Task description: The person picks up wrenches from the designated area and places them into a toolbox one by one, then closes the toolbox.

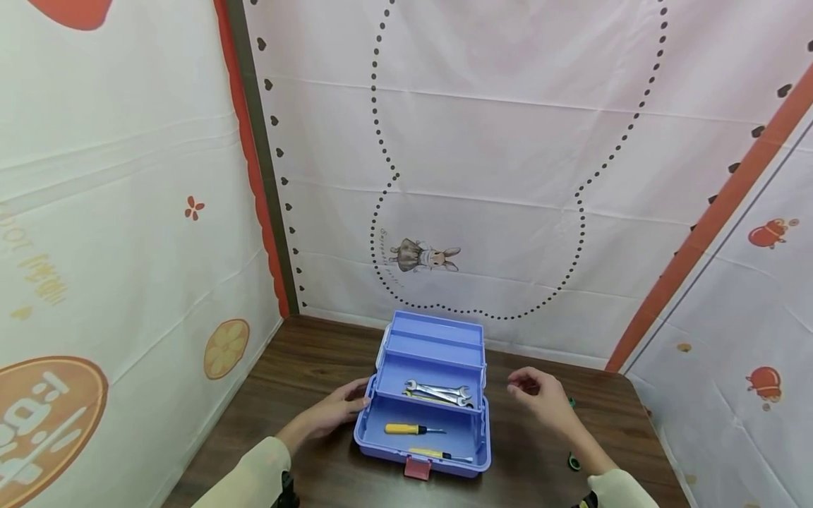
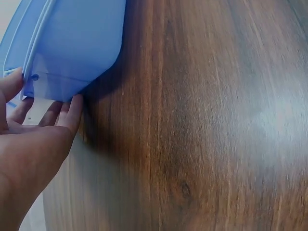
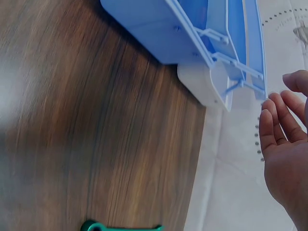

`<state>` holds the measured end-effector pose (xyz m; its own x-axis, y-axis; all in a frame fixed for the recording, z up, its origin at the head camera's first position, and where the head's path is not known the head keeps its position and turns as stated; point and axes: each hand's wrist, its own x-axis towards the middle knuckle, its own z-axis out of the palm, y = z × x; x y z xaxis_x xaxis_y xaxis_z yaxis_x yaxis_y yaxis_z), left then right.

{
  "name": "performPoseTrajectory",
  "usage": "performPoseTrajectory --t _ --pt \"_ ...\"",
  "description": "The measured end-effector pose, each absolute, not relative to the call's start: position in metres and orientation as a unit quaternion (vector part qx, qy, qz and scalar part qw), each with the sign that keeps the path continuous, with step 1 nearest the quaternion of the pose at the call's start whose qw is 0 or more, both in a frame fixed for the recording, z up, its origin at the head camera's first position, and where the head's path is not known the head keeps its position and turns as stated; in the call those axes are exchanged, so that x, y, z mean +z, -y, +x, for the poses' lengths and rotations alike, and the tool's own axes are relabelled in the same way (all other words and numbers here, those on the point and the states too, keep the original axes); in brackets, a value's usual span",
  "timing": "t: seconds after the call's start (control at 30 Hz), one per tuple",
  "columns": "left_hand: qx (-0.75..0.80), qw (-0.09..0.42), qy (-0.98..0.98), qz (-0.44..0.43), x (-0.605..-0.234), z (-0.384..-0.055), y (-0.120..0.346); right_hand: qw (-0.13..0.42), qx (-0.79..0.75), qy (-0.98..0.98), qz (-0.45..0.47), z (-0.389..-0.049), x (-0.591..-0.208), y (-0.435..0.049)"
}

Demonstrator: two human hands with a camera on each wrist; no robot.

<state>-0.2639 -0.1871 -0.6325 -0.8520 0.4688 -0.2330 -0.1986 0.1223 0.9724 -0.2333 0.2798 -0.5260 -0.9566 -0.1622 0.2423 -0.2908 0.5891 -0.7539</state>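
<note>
Brown wooden table (image 1: pixel 324 353), printed cloth walls (image 1: pixel 483 141) around; we list one blue toolbox (image 1: pixel 387 449), open, between the hands; one left hand (image 1: pixel 327 413), gripping its left side; one right hand (image 1: pixel 546 401), to the right, fingers loosely curled, holding nothing; we judge that a tug by the left could tip the box, sliding tools loose; two screwdrivers (image 1: pixel 401 429), near; at least two wrenches (image 1: pixel 438 389), overlapping, in the raised tray (image 1: pixel 406 367); green metal (image 3: pixel 88 224), right, count uncertain.

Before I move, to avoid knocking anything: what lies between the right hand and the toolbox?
In the head view, only bare table separates the right hand and toolbox.
</note>
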Motion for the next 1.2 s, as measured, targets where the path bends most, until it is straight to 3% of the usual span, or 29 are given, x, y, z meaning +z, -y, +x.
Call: performPoseTrajectory --t 0.47,1.2 --pt "0.686 0.282 -0.665 0.088 -0.632 -0.268 0.187 0.094 0.421 0.900 0.068 -0.224 -0.533 -0.323" --pt "0.663 0.277 -0.689 0.098 -0.632 -0.268 0.186 0.095 0.383 0.918 -0.036 -0.211 -0.554 -0.378"
